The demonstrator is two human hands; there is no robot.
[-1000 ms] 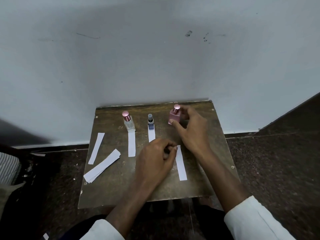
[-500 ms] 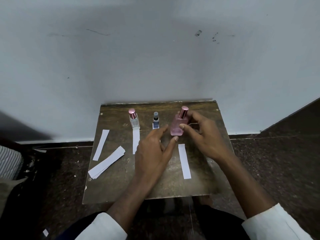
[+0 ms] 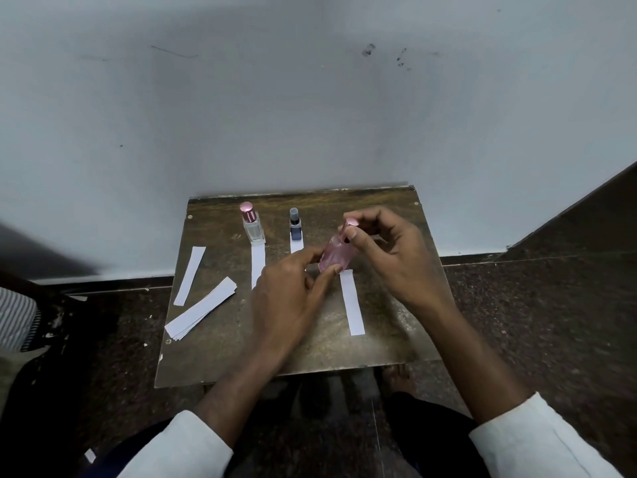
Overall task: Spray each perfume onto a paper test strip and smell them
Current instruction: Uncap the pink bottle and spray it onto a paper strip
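Both hands on the pink perfume bottle (image 3: 333,255) now, held tilted above the small wooden table (image 3: 396,339), roughly over its middle, a bit toward the far right corner. Left hand (image 3: 289,298) grips the bottle's lower body, thumb and fingers curled round the glass. Right hand (image 3: 389,257) has thumb and forefinger pinched on the pink cap (image 3: 350,223) at the top; other fingers loosely curled. Cap looks on the bottle, can't tell if it's loosened.

Right under the bottle, a white test strip (image 3: 352,303) lies flat, running from mid-table toward the near edge, right of centre, untouched by either hand.

Along the far edge: clear bottle w/ pink cap (image 3: 252,225) stands upright, left of centre, w/ a strip (image 3: 258,262) lying in front of it, its far end at the bottle's base. Next to that, the small dark blue bottle (image 3: 295,228), upright, grey cap, also w/ a strip (image 3: 296,246) at its foot, mostly hidden behind the left hand.

Left side of the table: one single strip (image 3: 189,276) lies near the left edge, angled. Just beside it, toward the near left corner, a stack of spare strips (image 3: 201,308) lies diagonal, its end poking past the left edge.

White sleeves on both arms. Pale wall (image 3: 310,115) behind the far edge, dark speckled floor (image 3: 534,322) around.
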